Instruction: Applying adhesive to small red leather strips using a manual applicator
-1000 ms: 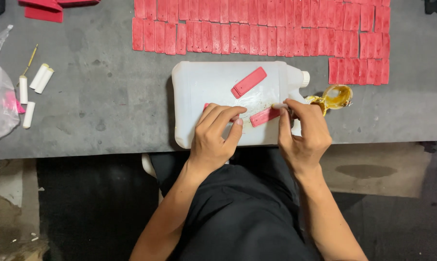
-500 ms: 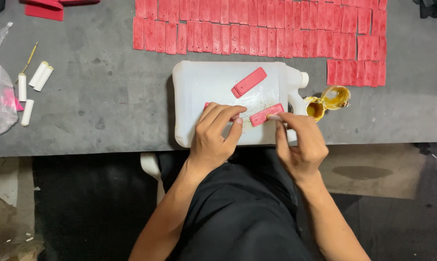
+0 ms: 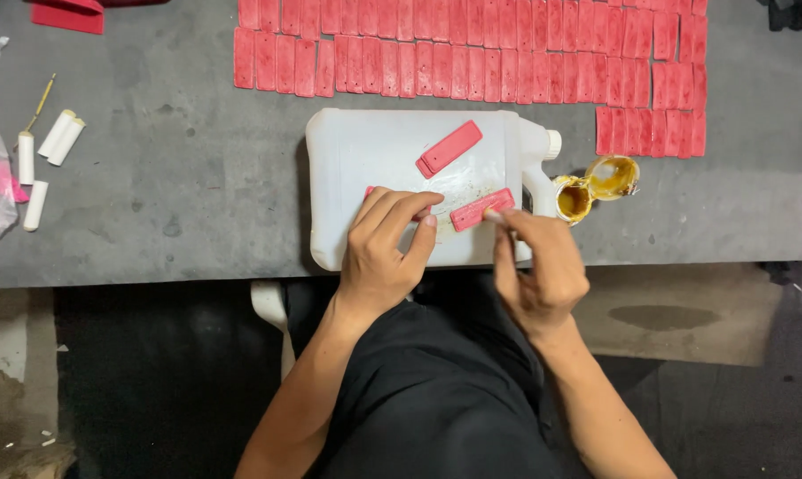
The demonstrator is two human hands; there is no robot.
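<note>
My right hand (image 3: 541, 266) pinches a thin pale stick (image 3: 492, 215), fingers closed on it, its tip touching the near end of a red strip (image 3: 481, 209) — I judge it is spreading glue there. My left hand (image 3: 383, 248) lies curled, fingertips pressing down on another strip (image 3: 371, 192) that it mostly hides; I can't tell whether it grips that strip or only pins it, though pinning would keep it from sliding. Both strips lie on a white jug (image 3: 392, 160) laid flat on its side, which serves as a raised bench right at the table's (image 3: 197, 177) near edge. A third strip (image 3: 449, 147) rests at 12 o'clock from my hands, slanted, apart from the other two. At 3 o'clock from the stick, just beside the jug's cap, sit an open pot of amber glue (image 3: 574, 199) and its lid (image 3: 612, 176) — within easy reach for dipping. Rows of red strips (image 3: 472, 58) fill the far side at 12 o'clock, laid edge to edge. White rolls (image 3: 46, 151) lie well off at 9 o'clock.
</note>
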